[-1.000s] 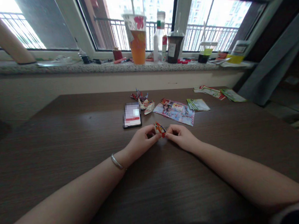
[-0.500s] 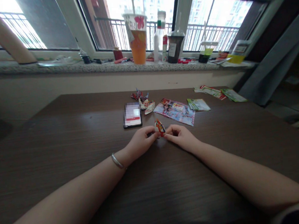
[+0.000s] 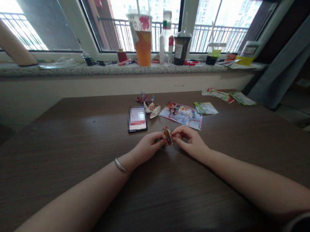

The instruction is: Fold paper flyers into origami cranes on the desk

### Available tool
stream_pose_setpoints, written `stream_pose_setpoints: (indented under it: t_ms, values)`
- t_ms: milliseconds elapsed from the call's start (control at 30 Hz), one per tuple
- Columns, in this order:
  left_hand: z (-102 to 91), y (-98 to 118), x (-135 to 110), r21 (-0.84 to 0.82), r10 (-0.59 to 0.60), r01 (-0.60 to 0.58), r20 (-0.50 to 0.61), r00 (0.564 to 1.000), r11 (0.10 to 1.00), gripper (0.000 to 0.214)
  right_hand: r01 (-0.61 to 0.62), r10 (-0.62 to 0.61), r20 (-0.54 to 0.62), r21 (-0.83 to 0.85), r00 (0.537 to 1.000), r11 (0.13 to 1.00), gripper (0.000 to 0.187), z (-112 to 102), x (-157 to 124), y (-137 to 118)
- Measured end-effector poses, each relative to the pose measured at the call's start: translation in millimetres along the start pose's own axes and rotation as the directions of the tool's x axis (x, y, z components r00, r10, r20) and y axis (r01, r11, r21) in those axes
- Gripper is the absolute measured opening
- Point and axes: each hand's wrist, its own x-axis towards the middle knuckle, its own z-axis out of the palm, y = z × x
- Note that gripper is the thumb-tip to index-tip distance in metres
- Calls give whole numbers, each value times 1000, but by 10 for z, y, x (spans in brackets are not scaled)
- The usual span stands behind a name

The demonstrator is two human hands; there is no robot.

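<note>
One folded paper (image 3: pixel 168 136) points up in view, long axis slanting left.

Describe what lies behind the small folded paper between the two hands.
Beyond the folded paper, a colourful printed sheet and a pale folded piece lie on the table. Whatever the paper directly covers cannot be seen.

Bright windows (image 3: pixel 157 2) stand above a speckled sill (image 3: pixel 109 70), pale wall (image 3: pixel 110 85) and brown table (image 3: pixel 160 197).
</note>
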Motion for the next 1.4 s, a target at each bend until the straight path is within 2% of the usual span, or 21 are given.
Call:
stream_pose_setpoints:
  t_ms: [233,400,600,733,867,1067,1300,1400]
  values:
    - [-6,24,-9,17,43,-44,45,998,999,17,61,-61,-1,-45,998,997,11,-10,13,-9]
    - [-18,29,-20,42,50,-54,85,995,998,19,40,-40,19,-35,999,999,13,-16,14,39]
    - [-43,46,-23,144,79,-103,160,984,984,23,-128,113,110,137,987,982,18,-21,29,147]
    - [-41,78,-25,146,81,-107,173,982,983,25,-259,221,171,249,960,933,20,-11,41,173]
    - [-9,95,-29,114,38,-55,147,988,992,21,-308,264,183,286,947,907,22,0,44,162]
    - [24,76,-32,54,-35,31,77,996,998,20,-275,242,194,171,951,946,15,8,31,100]
    - [12,98,-12,1,-104,104,66,992,995,15,-209,190,164,101,968,973,10,9,13,86]
    - [2,92,-5,-44,-119,122,71,990,992,17,-143,130,155,73,979,987,5,-3,7,88]
